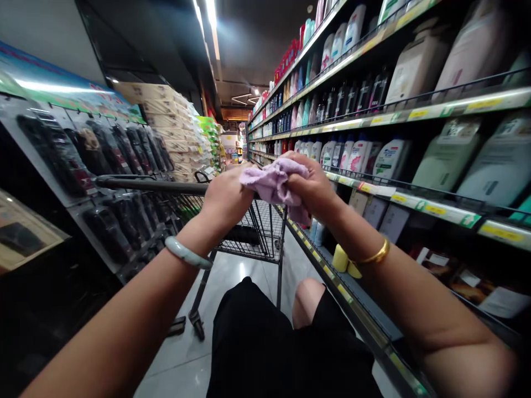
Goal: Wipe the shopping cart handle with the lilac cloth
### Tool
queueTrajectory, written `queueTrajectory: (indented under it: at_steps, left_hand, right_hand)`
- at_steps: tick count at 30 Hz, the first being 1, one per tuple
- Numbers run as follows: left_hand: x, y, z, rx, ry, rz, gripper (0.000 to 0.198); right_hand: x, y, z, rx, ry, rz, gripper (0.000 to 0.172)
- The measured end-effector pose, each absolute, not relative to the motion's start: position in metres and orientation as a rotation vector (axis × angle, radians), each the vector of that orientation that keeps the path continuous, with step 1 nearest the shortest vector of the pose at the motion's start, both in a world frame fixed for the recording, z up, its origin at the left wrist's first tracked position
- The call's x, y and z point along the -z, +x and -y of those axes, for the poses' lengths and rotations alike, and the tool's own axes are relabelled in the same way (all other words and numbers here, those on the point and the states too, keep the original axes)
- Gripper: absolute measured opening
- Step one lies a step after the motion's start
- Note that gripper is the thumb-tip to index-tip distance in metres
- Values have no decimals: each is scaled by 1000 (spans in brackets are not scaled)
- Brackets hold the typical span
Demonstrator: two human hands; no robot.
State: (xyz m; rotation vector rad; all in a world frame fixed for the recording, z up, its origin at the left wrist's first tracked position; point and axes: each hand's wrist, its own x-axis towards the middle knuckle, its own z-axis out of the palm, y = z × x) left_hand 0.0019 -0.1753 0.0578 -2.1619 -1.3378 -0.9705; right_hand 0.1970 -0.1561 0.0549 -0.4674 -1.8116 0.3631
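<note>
Purple cloth [271, 182] sits bunched over the cart handle [145, 184], which runs off toward 9 o'clock. The right hand [313, 185] has its grip closed on the cloth from 3 o'clock. The left hand [226, 196] (fingers hidden behind it) curls its grip over the handle, touching the cloth's 9 o'clock edge. Bottle shelves [435, 207] stand at 3 o'clock.

The cloth [271, 181] sits over the cart handle [145, 184], shelves [415, 199] at right.
</note>
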Motion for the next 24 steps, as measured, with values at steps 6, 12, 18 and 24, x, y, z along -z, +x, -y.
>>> queueTrajectory:
  at_steps: [6, 12, 18, 24]
  left_hand:
    - [-44, -5, 173, 769, -1918, 1435, 70]
    - [-37, -28, 170, 945, -1821, 1403, 67]
    - [-30, -55, 171, 1121, -1869, 1223, 60]
    - [-28, -70, 177, 1315, -1875, 1174, 40]
  right_hand:
    - [-37, 221, 93, -453, -842, 1887, 21]
    - [2, 187, 97, -395, -859, 1562, 16]
    - [64, 138, 116, -120, -817, 1178, 30]
    - [119, 124, 106, -313, -1017, 1024, 36]
